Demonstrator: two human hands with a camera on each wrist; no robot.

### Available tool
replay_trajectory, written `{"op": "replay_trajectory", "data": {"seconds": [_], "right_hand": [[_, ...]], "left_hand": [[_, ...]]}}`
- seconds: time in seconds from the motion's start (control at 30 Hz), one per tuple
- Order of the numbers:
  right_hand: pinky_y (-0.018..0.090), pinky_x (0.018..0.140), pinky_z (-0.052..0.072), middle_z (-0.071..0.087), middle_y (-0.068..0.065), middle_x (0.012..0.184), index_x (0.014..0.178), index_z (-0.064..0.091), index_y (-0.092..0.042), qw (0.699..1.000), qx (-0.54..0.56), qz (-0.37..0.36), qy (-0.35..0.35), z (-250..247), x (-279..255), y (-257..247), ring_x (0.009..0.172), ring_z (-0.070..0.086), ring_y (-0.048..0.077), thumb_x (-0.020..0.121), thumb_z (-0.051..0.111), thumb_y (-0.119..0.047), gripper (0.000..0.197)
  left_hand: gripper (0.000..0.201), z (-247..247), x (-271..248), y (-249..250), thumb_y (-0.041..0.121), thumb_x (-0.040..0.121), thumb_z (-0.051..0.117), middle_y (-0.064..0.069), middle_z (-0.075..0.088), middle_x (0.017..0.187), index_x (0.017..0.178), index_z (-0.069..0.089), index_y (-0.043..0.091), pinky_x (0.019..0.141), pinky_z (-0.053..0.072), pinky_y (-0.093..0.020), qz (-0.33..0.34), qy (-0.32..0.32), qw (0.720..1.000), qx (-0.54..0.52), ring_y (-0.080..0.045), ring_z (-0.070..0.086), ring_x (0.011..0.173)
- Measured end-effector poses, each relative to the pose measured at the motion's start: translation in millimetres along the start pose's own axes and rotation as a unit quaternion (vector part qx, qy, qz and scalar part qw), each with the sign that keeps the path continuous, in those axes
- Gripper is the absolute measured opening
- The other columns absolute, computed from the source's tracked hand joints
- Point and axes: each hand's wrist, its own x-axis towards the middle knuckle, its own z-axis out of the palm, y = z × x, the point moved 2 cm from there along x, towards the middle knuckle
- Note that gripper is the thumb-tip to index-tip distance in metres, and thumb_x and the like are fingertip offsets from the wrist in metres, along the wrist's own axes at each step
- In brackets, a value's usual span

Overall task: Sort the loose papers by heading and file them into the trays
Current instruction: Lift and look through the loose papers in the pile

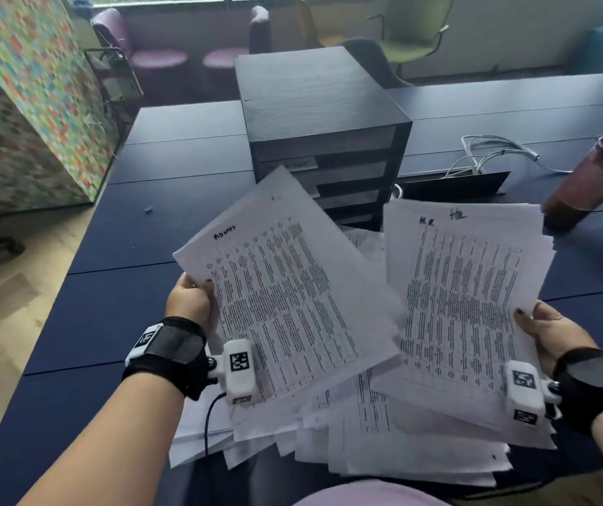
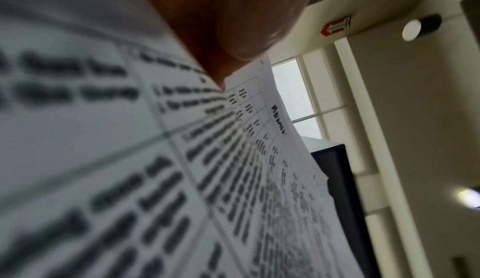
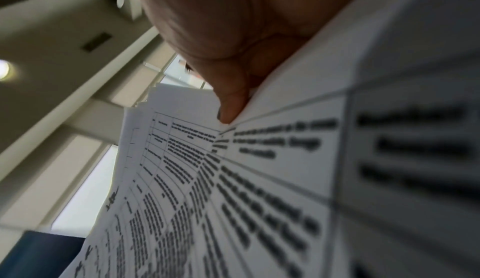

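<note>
Papers (image 1: pixel 285 286) pinched in left hand (image 1: pixel 190 301), stack (image 1: pixel 468 304) in right hand (image 1: pixel 552 330).

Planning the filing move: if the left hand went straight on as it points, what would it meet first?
Probably the black tray unit: the left hand holding the Admin sheet points toward it, though depth is unclear.

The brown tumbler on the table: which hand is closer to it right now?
Right. The right hand, gripping a sheaf of papers, is below and slightly left of the tumbler. The left hand, holding one sheet, is far across at the left.
</note>
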Motion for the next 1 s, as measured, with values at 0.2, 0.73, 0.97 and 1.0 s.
{"op": "replay_trajectory", "data": {"seconds": [0.2, 0.73, 0.97, 1.0], "right_hand": [[0.031, 0.053, 0.058, 0.073, -0.003, 0.073, 0.072, 0.075, -0.025, 0.998, 0.056, -0.014, -0.002, -9, -2, -10, 0.061, 0.069, 0.011, 0.083, 0.051, -0.009, 0.031], [0.035, 0.056, 0.058, 0.074, 0.002, 0.076, 0.092, 0.069, -0.018, 0.996, 0.052, 0.012, -0.065, 18, -16, -8, 0.062, 0.070, 0.017, 0.094, 0.039, 0.000, 0.034], [0.032, 0.048, 0.056, 0.072, 0.008, 0.069, 0.090, 0.066, -0.009, 0.997, 0.005, 0.036, -0.073, 56, -23, 2, 0.057, 0.069, 0.020, 0.092, 0.043, 0.004, 0.027], [0.032, 0.048, 0.055, 0.072, 0.008, 0.069, 0.092, 0.065, -0.008, 0.996, 0.002, 0.044, -0.072, 59, -23, 6, 0.057, 0.069, 0.020, 0.092, 0.043, 0.004, 0.025]], "left_hand": [[0.024, 17, 19, 4, -0.002, 0.093, 0.044, -0.005, 0.061, 0.093, 0.104, 0.058, 0.014, 0.083, 0.047, -0.033, 0.030, -0.011, 0.997, 0.067, -0.023, 0.057, 0.086], [0.015, 25, 14, -44, 0.007, 0.091, 0.041, -0.009, 0.061, 0.092, 0.091, 0.054, 0.016, 0.077, 0.049, -0.033, 0.012, -0.137, 0.904, 0.405, -0.027, 0.059, 0.084], [0.017, 64, -14, -44, 0.012, 0.096, 0.048, -0.004, 0.062, 0.076, 0.106, 0.062, 0.014, 0.045, 0.036, -0.018, 0.047, -0.227, 0.916, 0.326, -0.015, 0.048, 0.048], [0.016, 68, -19, -46, 0.013, 0.096, 0.047, -0.003, 0.060, 0.072, 0.105, 0.060, 0.015, 0.039, 0.036, -0.018, 0.041, -0.232, 0.917, 0.321, -0.015, 0.047, 0.044]]}}
